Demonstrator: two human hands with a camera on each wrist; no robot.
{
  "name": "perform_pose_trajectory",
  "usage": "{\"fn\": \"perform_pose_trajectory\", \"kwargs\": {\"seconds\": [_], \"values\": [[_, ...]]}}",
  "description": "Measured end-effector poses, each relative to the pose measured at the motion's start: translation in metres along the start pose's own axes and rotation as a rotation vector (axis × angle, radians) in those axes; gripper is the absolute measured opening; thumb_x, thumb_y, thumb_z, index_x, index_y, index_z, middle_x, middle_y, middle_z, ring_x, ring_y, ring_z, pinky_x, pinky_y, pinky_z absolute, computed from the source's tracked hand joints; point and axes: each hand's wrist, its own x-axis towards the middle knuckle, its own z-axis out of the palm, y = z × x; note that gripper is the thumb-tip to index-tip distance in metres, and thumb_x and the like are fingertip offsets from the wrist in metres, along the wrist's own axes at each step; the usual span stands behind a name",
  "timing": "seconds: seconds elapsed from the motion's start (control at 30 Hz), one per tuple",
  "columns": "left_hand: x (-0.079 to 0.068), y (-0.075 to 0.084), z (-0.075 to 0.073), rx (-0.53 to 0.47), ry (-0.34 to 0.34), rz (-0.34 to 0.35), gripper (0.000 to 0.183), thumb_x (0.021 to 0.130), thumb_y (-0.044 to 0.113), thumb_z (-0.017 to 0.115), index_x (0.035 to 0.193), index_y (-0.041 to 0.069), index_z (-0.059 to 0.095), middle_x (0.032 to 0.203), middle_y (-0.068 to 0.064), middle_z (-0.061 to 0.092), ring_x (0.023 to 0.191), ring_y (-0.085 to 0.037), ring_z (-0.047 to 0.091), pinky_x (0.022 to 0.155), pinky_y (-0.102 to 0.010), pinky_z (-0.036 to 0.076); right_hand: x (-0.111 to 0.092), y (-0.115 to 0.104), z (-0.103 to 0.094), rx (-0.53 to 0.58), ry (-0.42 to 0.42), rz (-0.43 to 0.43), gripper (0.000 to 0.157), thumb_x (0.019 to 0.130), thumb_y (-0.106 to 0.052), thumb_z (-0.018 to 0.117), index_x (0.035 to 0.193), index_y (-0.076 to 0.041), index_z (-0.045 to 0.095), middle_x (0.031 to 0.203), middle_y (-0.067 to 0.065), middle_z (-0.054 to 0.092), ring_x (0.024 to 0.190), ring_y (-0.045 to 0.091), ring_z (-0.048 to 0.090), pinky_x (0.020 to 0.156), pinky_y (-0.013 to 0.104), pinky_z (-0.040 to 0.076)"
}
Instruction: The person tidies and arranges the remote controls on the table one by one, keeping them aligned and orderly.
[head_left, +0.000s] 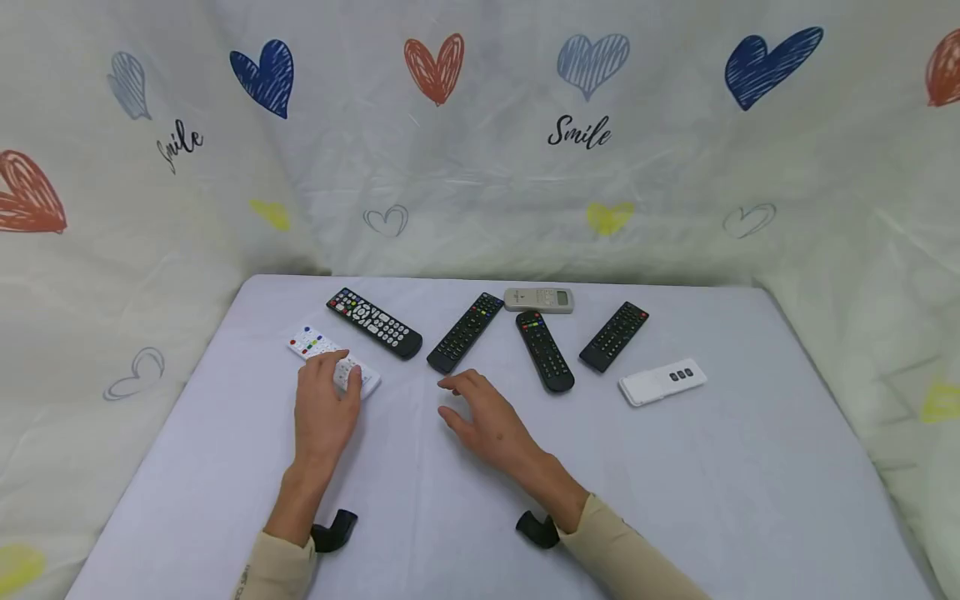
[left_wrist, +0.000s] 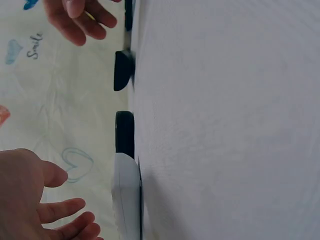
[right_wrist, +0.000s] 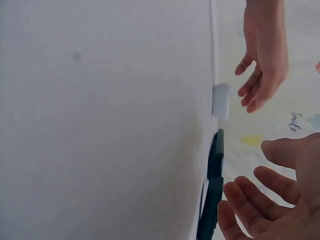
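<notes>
My left hand [head_left: 322,412] hovers over a white remote control [head_left: 309,340] with coloured buttons and hides part of it. In the left wrist view its loosely bent fingers stand apart from the white remote [left_wrist: 126,195], holding nothing. My right hand [head_left: 491,425] is in the air just in front of a black remote [head_left: 465,333], at the middle of the table. The right wrist view shows that hand [right_wrist: 280,200] with its fingers spread and relaxed, and nothing in its grasp. Behind the white remote lies a black remote with white buttons [head_left: 375,323], slanting.
On the white-covered table [head_left: 712,483], a grey remote with a small screen [head_left: 538,300] lies at the back. Right of centre are a rounded black remote [head_left: 545,352], another black remote [head_left: 613,337] and a white three-button remote [head_left: 663,382]. Heart-printed cloth [head_left: 480,167] hangs behind.
</notes>
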Motion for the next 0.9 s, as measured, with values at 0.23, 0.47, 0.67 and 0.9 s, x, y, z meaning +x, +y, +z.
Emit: {"fn": "perform_pose_trajectory", "kwargs": {"seconds": [0.23,0.47,0.67,0.9], "values": [[0.003,-0.007,-0.003,-0.010,0.044,-0.001,0.038,0.102,0.017,0.062,0.135,-0.001,0.062,0.138,-0.023,0.055,0.131,-0.040,0.047,0.109,-0.055,0.040,0.002,-0.003,0.006,0.011,-0.024,0.012,0.037,0.101,-0.020,0.069,0.137,-0.013,0.064,0.132,0.003,0.064,0.120,0.019,0.063,0.100,0.039,0.055],[0.007,-0.013,-0.007,-0.021,0.059,-0.057,0.043,0.101,0.016,0.062,0.139,-0.003,0.058,0.140,-0.027,0.049,0.136,-0.043,0.042,0.114,-0.056,0.037,0.006,-0.006,0.010,0.023,-0.045,0.016,0.037,0.102,-0.020,0.069,0.138,-0.013,0.062,0.131,0.004,0.063,0.121,0.018,0.063,0.100,0.038,0.055],[0.012,-0.018,-0.011,-0.040,0.072,-0.114,0.052,0.101,0.018,0.062,0.147,-0.004,0.049,0.145,-0.028,0.039,0.140,-0.043,0.038,0.118,-0.056,0.034,0.011,-0.010,0.012,0.055,-0.060,-0.002,0.037,0.102,-0.019,0.068,0.138,-0.011,0.062,0.131,0.007,0.063,0.121,0.021,0.063,0.100,0.038,0.055],[0.012,-0.023,-0.013,-0.066,0.051,-0.160,0.054,0.102,0.019,0.060,0.149,-0.006,0.047,0.148,-0.029,0.034,0.140,-0.044,0.039,0.119,-0.057,0.034,0.011,-0.010,0.017,0.065,-0.074,0.008,0.037,0.102,-0.019,0.068,0.137,-0.012,0.063,0.132,0.005,0.063,0.120,0.020,0.064,0.100,0.035,0.055]]}}
